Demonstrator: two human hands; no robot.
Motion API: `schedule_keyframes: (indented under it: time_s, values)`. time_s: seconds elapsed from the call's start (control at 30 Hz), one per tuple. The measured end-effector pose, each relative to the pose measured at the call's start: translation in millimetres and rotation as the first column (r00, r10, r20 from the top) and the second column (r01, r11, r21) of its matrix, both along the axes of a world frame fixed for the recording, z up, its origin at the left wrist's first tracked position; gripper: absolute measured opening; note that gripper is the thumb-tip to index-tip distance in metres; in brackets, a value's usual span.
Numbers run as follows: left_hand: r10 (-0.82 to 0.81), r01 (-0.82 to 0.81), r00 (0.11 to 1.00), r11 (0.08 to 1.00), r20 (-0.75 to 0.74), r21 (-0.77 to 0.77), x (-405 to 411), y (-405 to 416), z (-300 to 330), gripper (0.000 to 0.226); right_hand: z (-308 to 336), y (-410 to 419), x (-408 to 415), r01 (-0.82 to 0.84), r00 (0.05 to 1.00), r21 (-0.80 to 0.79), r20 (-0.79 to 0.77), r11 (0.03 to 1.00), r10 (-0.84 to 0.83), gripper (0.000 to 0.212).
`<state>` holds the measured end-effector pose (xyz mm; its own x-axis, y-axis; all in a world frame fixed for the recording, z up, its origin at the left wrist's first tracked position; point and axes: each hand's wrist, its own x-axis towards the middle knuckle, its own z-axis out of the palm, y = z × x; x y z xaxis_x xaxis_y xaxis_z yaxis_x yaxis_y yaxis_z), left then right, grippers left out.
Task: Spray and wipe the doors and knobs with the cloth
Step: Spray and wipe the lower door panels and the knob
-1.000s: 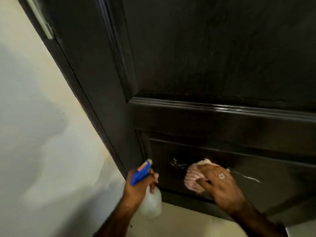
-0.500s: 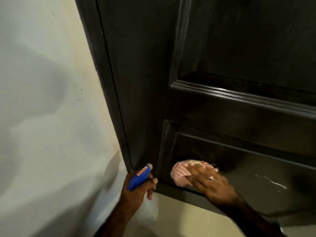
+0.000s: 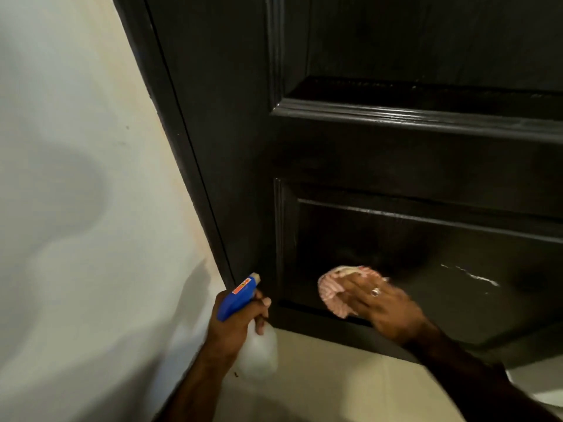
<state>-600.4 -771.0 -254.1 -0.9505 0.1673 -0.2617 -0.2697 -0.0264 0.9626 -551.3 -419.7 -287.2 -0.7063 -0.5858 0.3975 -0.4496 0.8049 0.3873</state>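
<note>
Pale painted wall (image 3: 76, 208) fills the left of the frame, shadowed in patches. Cream tiled floor (image 3: 350, 379) occupies the lower centre.

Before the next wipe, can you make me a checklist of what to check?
1. Cloth flat on the door under the right hand: ok.
2. Spray bottle held firmly in the left hand: ok.
3. White streak to the right of the cloth wiped away: not ok.
4. Enough liquid in the bottle: cannot tell.
5. Knob cleaned: cannot tell, none in view.
</note>
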Motion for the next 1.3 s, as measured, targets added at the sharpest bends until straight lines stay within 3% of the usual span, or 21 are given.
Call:
schedule_keyframes:
  time_s: [0.13,0.23,0.3,0.37,0.43,0.5,0.57,0.67,0.73,0.8,0.9,1.0,1.03,1.1,1.2,1.3]
  values:
    - [-0.075,0.075,0.997,0.997,-0.006,-0.002,-1,15,7,0.007,88,-7,3,0.059,0.969,-0.258,-0.218,0.964,-0.118,0.055]
    - [-0.076,0.076,0.996,0.997,-0.053,0.007,-5,30,16,0.017,99,-49,-31,0.064,0.943,-0.41,-0.274,0.91,-0.19,0.061]
    - [-0.049,0.05,0.996,0.999,-0.069,0.014,-7,29,13,0.018,62,-65,-39,-0.001,0.982,-0.294,-0.181,0.956,-0.055,0.054]
    - [-0.029,0.031,0.997,0.999,-0.065,0.018,-7,22,9,0.013,9,-52,-30,-0.002,0.999,-0.08,0.036,0.997,0.005,0.05]
    - [-0.015,0.016,0.998,1.0,-0.06,0.015,-7,13,4,0.008,-17,-27,-14,0.028,0.976,0.097,0.211,0.995,-0.048,0.051]
    - [-0.014,0.015,0.999,1.0,-0.046,0.007,-3,3,-3,0.006,-10,-6,0,0.063,0.943,0.129,0.317,0.99,-0.101,0.051]
    - [-0.027,0.027,0.999,1.0,-0.034,0.003,-1,-3,-9,0.006,27,-2,3,0.077,0.983,0.102,0.156,0.992,-0.093,0.048]
    - [-0.045,0.045,0.999,0.999,-0.005,-0.01,-3,2,-15,0.01,76,-36,-20,0.017,0.994,-0.157,-0.104,0.987,-0.033,0.044]
    - [-0.049,0.048,0.998,0.999,-0.026,-0.018,-6,11,-19,0.016,70,-72,-44,0.02,0.987,-0.295,-0.146,0.955,-0.066,0.042]
    - [-0.041,0.04,0.998,0.999,-0.044,-0.029,-11,17,-18,0.02,30,-91,-56,-0.003,0.998,-0.297,-0.066,0.955,-0.018,0.041]
    - [-0.023,0.023,0.999,1.0,-0.037,0.009,-19,20,-22,0.019,-35,-85,-40,0.065,0.976,-0.173,0.218,0.983,-0.027,0.045]
    - [-0.008,0.007,0.999,1.0,0.031,0.027,-23,23,-28,0.012,-69,-42,3,0.239,0.816,-0.124,0.563,0.963,-0.13,0.048]
    - [-0.012,0.01,0.999,1.0,0.053,0.025,-23,24,-31,0.011,-70,-25,14,0.266,0.793,-0.112,0.59,0.957,-0.152,0.05]
    - [-0.027,0.026,0.996,1.0,0.086,0.009,-22,25,-37,0.011,-53,2,28,0.297,0.857,-0.084,0.463,0.951,-0.227,0.051]
    - [-0.039,0.042,0.996,0.998,0.074,-0.038,-21,29,-45,0.015,-9,1,11,0.113,0.985,-0.098,0.141,0.989,-0.099,0.045]
    - [-0.028,0.029,0.999,0.999,0.018,-0.045,-23,34,-46,0.016,4,-46,-27,0.016,1.0,-0.264,-0.013,0.964,-0.02,0.045]
